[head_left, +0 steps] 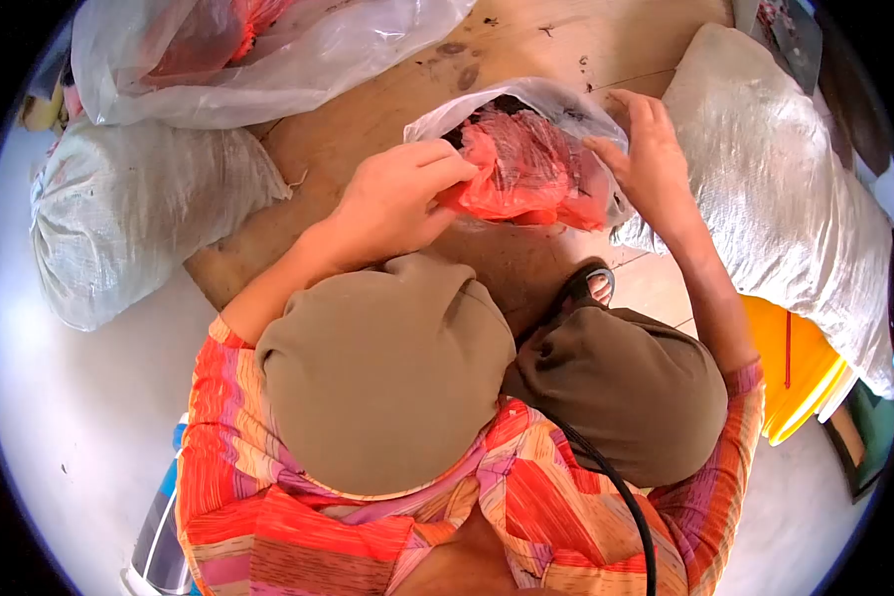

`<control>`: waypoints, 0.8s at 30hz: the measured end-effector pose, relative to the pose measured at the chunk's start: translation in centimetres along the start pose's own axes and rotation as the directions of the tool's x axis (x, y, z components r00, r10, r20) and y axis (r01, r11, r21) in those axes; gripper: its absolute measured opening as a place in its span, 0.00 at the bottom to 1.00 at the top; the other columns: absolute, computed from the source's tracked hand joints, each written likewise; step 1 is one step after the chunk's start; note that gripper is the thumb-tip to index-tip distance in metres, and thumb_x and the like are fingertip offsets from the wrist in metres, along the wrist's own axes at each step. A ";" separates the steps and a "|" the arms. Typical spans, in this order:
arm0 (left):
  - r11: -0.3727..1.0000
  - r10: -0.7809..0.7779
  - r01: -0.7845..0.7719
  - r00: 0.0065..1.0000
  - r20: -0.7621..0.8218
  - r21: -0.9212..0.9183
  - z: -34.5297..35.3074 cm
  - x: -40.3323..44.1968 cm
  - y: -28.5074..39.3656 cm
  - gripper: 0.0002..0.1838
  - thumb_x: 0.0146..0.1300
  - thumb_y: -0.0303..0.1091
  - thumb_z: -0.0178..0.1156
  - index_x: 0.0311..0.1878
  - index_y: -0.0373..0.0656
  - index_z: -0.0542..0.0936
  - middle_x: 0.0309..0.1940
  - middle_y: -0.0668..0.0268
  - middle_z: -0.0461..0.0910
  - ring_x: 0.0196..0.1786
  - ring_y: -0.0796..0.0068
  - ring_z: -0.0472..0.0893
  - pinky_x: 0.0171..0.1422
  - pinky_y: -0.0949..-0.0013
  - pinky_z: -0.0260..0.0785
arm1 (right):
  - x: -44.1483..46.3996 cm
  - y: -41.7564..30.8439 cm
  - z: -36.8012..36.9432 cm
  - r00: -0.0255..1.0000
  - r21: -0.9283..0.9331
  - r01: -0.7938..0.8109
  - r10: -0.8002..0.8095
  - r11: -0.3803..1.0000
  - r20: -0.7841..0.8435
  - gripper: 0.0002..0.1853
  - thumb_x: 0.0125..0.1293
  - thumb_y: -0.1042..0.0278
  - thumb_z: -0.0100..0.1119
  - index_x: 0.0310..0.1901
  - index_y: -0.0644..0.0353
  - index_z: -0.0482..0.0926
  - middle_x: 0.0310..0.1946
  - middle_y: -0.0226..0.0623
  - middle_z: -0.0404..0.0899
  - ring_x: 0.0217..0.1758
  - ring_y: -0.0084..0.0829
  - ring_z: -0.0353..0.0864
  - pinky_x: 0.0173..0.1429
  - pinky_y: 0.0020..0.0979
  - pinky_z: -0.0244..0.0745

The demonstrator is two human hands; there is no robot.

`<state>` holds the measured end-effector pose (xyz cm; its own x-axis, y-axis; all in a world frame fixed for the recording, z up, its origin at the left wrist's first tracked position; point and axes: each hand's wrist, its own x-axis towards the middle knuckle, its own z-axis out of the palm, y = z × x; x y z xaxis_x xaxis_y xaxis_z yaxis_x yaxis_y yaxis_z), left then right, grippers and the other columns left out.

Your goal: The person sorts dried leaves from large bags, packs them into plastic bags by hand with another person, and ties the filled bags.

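A clear plastic bag (pixel 551 96) lies open in front of my knees. Inside it is a crumpled red plastic bag (pixel 521 164), with something dark showing behind it. My left hand (pixel 397 194) is at the near left side, its fingers closed on the edge of the red bag. On the right, the thumb and fingers of my right hand (pixel 646 154) are bent around the rim of the clear bag and hold it.
White woven sacks stand at the left (pixel 149 209) and at the right (pixel 780 189). A large clear bag (pixel 318 70) with red plastic inside is at the upper left. Something yellow (pixel 780 368) sits below the right sack. Brown boards (pixel 348 124) lie underneath.
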<state>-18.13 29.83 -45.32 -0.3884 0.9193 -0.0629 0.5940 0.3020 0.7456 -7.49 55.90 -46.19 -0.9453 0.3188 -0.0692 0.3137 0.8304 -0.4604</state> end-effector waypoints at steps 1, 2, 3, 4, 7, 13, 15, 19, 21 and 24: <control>1.000 0.021 -0.021 1.000 -0.006 0.023 0.0 0.0 -0.1 0.14 0.47 0.28 0.62 0.39 0.44 0.77 0.34 0.65 0.75 0.39 0.62 0.76 0.39 0.62 0.71 | -0.1 1.2 1.2 0.997 -0.022 -0.033 0.034 0.999 0.065 0.24 0.56 0.58 0.62 0.51 0.61 0.71 0.46 0.46 0.75 0.50 0.43 0.75 0.55 0.38 0.69; 0.998 0.044 -0.043 0.999 -0.011 0.050 -0.2 0.0 -0.2 0.14 0.47 0.28 0.62 0.40 0.45 0.76 0.34 0.65 0.75 0.39 0.62 0.77 0.38 0.62 0.71 | -0.1 2.1 2.1 0.990 -0.044 -0.064 0.069 0.997 0.126 0.28 0.56 0.54 0.62 0.54 0.62 0.69 0.48 0.49 0.73 0.53 0.45 0.74 0.57 0.39 0.68; 0.997 0.050 -0.049 0.999 -0.008 0.055 -0.5 -0.1 -0.1 0.14 0.47 0.28 0.62 0.40 0.45 0.76 0.34 0.65 0.75 0.39 0.62 0.77 0.38 0.62 0.71 | 0.0 2.6 2.7 0.990 -0.042 -0.068 0.072 0.997 0.118 0.28 0.56 0.54 0.62 0.54 0.62 0.69 0.48 0.49 0.73 0.53 0.45 0.74 0.57 0.39 0.68; 0.997 0.050 -0.052 0.998 0.025 0.058 -0.8 -0.2 0.1 0.14 0.47 0.28 0.62 0.40 0.44 0.76 0.34 0.65 0.75 0.38 0.61 0.77 0.38 0.62 0.71 | 0.2 3.0 3.2 0.973 0.010 -0.148 0.144 0.989 0.181 0.29 0.57 0.52 0.61 0.54 0.64 0.69 0.48 0.50 0.74 0.53 0.46 0.74 0.56 0.39 0.68; 0.995 -0.054 0.042 0.990 0.131 0.093 -0.8 0.2 -0.6 0.17 0.47 0.29 0.63 0.42 0.44 0.76 0.36 0.64 0.75 0.41 0.61 0.76 0.41 0.62 0.71 | 0.8 4.2 3.6 0.926 0.121 -0.304 0.264 0.945 0.271 0.30 0.57 0.49 0.59 0.54 0.65 0.69 0.48 0.52 0.75 0.53 0.47 0.74 0.56 0.38 0.69; 0.989 -0.034 -0.001 0.973 0.226 0.151 -2.7 1.1 -1.3 0.28 0.47 0.35 0.67 0.53 0.42 0.72 0.47 0.55 0.72 0.53 0.55 0.72 0.57 0.60 0.65 | 1.6 6.3 4.7 0.884 0.163 -0.403 0.337 0.901 0.323 0.32 0.55 0.49 0.60 0.54 0.65 0.71 0.46 0.51 0.78 0.49 0.45 0.78 0.55 0.35 0.69; 0.974 -0.214 0.203 0.970 0.112 0.098 -5.0 3.1 0.8 0.27 0.50 0.31 0.65 0.56 0.45 0.71 0.51 0.59 0.73 0.49 0.62 0.76 0.53 0.64 0.68 | 2.0 5.8 4.8 0.879 0.140 -0.328 0.248 0.934 0.408 0.27 0.55 0.50 0.60 0.50 0.63 0.75 0.44 0.49 0.79 0.48 0.42 0.79 0.54 0.35 0.70; 0.915 -0.193 0.253 0.958 0.211 -0.315 -2.4 7.6 -0.4 0.12 0.60 0.33 0.57 0.45 0.40 0.78 0.36 0.58 0.80 0.41 0.64 0.79 0.49 0.66 0.69 | 2.5 5.8 6.0 0.855 0.230 -0.366 0.228 0.902 0.466 0.22 0.55 0.53 0.60 0.46 0.60 0.79 0.39 0.47 0.80 0.44 0.41 0.80 0.51 0.34 0.71; 0.993 -0.039 0.063 0.975 0.218 -0.103 1.6 9.6 -3.1 0.12 0.62 0.36 0.55 0.43 0.39 0.79 0.35 0.56 0.81 0.39 0.60 0.79 0.47 0.66 0.70 | 2.7 6.1 6.6 0.868 0.333 -0.385 0.214 0.861 0.448 0.19 0.57 0.54 0.59 0.44 0.60 0.79 0.36 0.47 0.81 0.41 0.41 0.80 0.48 0.34 0.72; 0.998 -0.066 0.062 0.981 0.184 0.030 4.5 11.2 -4.5 0.14 0.62 0.38 0.55 0.44 0.38 0.78 0.39 0.53 0.80 0.39 0.56 0.79 0.46 0.64 0.70 | 2.6 6.3 7.3 0.898 0.387 -0.388 0.250 0.837 0.361 0.18 0.60 0.55 0.57 0.43 0.61 0.79 0.33 0.46 0.81 0.37 0.37 0.80 0.44 0.33 0.72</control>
<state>-22.03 39.93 -52.36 -0.2906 0.9279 -0.2335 0.5898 0.3658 0.7199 -8.64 58.66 -55.74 -0.8030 0.3295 -0.4966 0.5950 0.3943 -0.7004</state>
